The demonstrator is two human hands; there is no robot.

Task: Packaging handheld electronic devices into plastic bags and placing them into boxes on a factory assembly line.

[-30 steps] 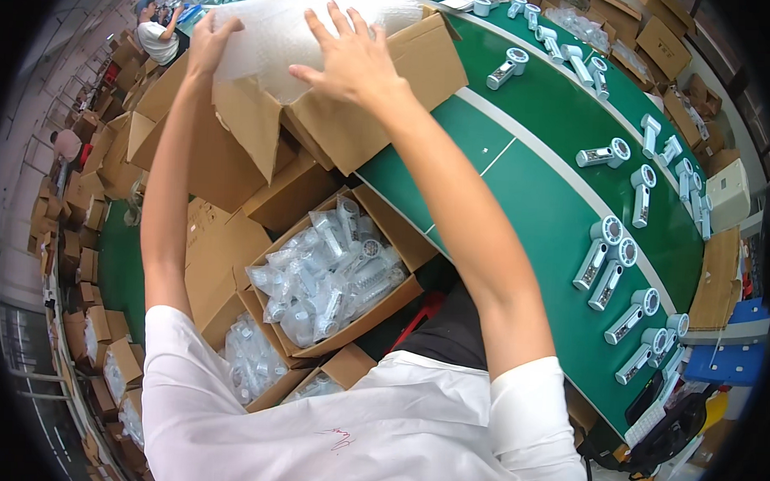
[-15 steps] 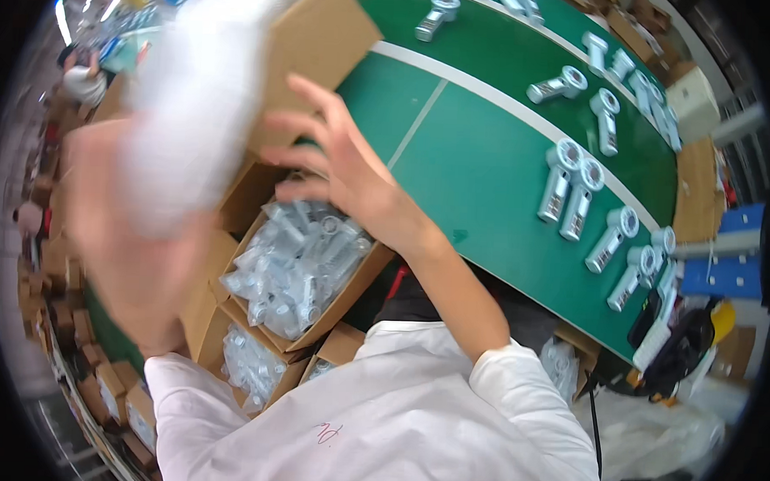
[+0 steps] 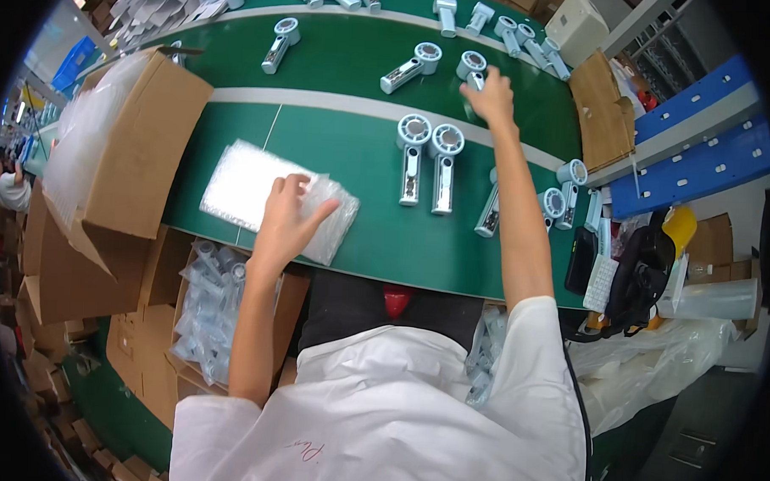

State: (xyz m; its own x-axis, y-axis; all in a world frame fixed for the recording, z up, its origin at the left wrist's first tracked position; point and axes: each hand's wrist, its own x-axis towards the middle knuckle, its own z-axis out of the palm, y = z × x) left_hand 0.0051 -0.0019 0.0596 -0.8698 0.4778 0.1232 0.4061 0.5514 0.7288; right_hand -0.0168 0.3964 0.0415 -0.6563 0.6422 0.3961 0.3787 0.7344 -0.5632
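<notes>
A stack of clear-white bubble bags lies on the near green table. My left hand rests on its right end, over a crinkled clear bag, with thumb and fingers apart. My right hand is stretched out over the dark green belt. Its thumb and fingers are around the handle of a light-blue handheld fan, part of which the hand hides. Two more handheld fans stand side by side on the near table, a left one and a right one, heads pointing away from me.
An open carton full of white bags stands at the left. Below the table edge, a box holds several bagged fans. Other fans lie along the belt and beside my right forearm. A white keyboard and black bag sit right.
The blurred white stack I held at the left now lies on the table under my left hand. My right hand has gone from the carton to a fan on the belt. The view has turned right.
</notes>
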